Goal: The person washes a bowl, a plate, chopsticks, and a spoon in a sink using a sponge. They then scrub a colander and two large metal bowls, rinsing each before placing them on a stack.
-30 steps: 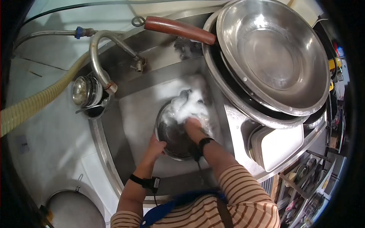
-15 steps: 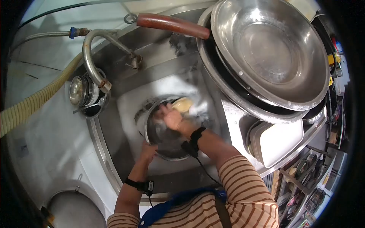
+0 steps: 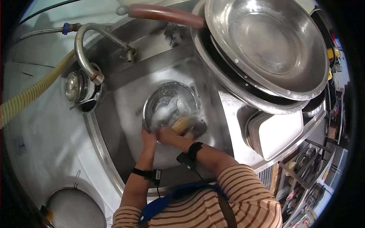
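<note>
A round stainless steel bowl [image 3: 149,104] with suds inside sits in the sink [image 3: 129,91]. My left hand [image 3: 149,139] is closed on its near left rim. Just beside it, at the near edge of the bowl, is my right hand [image 3: 166,135], smeared by motion. A yellow sponge [image 3: 183,124], also blurred, is at the fingers of that hand and lies against the bowl's near right side. The right fingertips are partly hidden behind the sponge and suds.
A curved faucet [image 3: 80,49] rises at the sink's left, near a container of small bowls [image 3: 75,86]. Large steel basins [image 3: 266,49] and a pan's reddish-brown handle [image 3: 163,14] stand at upper right. White trays [image 3: 279,135] are stacked below. A scouring pad [image 3: 173,33] lies behind the sink.
My right hand and the sponge have swept from the bowl's far side to its near rim. My left hand still grips the rim. The view has shifted slightly.
</note>
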{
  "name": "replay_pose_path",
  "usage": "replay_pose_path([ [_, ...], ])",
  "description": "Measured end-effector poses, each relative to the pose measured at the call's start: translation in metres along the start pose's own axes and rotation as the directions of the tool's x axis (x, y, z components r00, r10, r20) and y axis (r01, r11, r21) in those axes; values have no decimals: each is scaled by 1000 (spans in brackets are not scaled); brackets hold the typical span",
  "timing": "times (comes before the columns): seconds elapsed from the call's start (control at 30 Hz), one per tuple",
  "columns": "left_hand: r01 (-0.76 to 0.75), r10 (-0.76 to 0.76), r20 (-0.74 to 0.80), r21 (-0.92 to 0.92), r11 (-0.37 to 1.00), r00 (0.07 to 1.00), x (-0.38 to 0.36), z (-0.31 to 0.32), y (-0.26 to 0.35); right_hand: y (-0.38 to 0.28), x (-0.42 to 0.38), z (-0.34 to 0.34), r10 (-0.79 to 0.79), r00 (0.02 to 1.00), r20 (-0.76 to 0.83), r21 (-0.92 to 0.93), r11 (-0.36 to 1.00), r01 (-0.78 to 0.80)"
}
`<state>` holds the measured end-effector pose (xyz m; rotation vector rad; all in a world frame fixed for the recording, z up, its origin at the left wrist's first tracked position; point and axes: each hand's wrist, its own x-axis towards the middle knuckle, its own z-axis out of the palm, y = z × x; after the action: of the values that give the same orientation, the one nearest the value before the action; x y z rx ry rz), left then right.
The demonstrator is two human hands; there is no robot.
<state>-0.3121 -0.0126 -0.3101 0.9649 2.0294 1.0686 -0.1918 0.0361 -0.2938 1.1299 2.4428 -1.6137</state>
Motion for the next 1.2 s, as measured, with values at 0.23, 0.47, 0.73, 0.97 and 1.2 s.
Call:
replay_pose_path([
  [0.23,159,-169,101,99,982,980,-6,-41,59,76,-9,38,112,993,26,-407,909,-92],
  [0.47,540,-457,356,-183,821,815,-28,-32,73,117,70,-24,293,718,-632,-201,832,-517],
  [0.73,444,-400,324,-72,893,857,-4,-46,-14,-2,58,7,-40,977,-211,411,903,126],
  [0.97,259,-276,205,105,960,939,11,-73,18,73,-28,7,-251,913,321,-547,738,395],
  [1.2,-233,190,140,431,872,972,12,-77,108,63,-44,-89,337,688,-643,-41,881,-471],
])
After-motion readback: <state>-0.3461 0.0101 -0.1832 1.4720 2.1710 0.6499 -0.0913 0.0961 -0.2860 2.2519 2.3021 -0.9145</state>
